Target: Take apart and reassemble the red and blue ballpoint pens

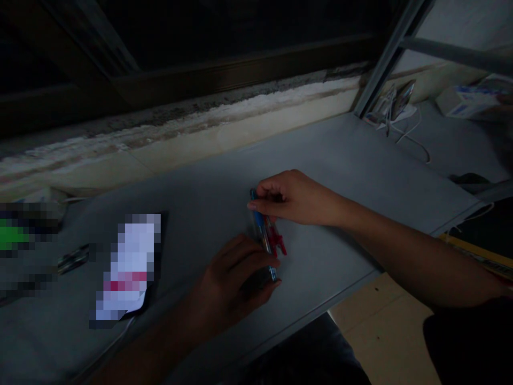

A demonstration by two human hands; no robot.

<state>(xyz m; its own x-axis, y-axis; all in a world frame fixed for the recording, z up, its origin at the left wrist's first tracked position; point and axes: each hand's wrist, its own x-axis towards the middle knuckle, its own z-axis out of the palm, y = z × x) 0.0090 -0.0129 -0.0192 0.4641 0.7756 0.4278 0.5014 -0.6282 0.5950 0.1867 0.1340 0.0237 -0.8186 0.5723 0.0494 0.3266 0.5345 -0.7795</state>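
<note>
A small bundle of pens (266,238), blue and red ones, lies on the grey table (352,160) near its front edge. My right hand (298,197) pinches the far ends of the pens with curled fingers. My left hand (236,275) is closed around their near ends, fingers wrapped over them. Both hands rest low on the table surface. The scene is dim, so the number of pens is hard to make out.
A blurred-out flat item (128,267) lies to the left, with a dark tool (72,259) and more blurred things (24,240) beyond it. White cables (401,120) and a box (468,101) sit at the far right. A window sill (200,133) runs behind the table.
</note>
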